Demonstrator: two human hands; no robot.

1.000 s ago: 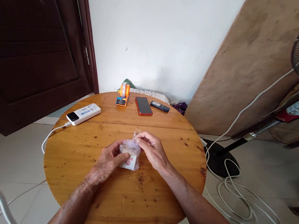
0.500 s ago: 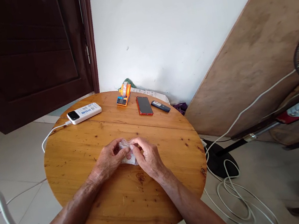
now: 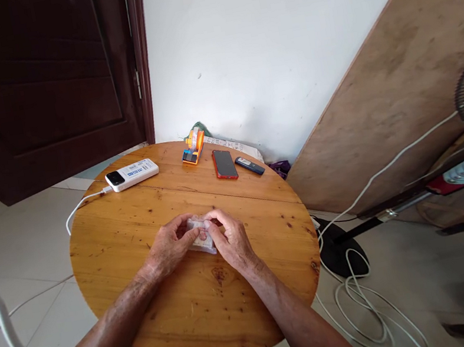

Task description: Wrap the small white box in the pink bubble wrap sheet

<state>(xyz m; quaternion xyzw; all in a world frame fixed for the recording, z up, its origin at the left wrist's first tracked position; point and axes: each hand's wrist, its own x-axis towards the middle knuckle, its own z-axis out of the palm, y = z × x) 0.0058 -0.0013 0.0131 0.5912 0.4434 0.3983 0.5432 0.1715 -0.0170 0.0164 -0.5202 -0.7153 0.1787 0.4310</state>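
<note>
– In the head view, anything contained?
– Yes: a small white packet with reddish print, inside clear plastic wrap, at about the middle of the round wooden table. Hard to tell whether resting on the wood or just above.
– And held how?
– Gripped at the left side between thumb and fingers of the left hand; pinched at the upper right by the right hand. Both closed on the wrapped packet, fingertips near each other.
– Toward the far edge?
– An orange tape dispenser, with a roll of clear tape seated in it. Just right of that, a red-edged phone, then a dark handheld device near the far right edge.
– At the far left edge?
– A white power bank, plugged into a white cable.
</note>
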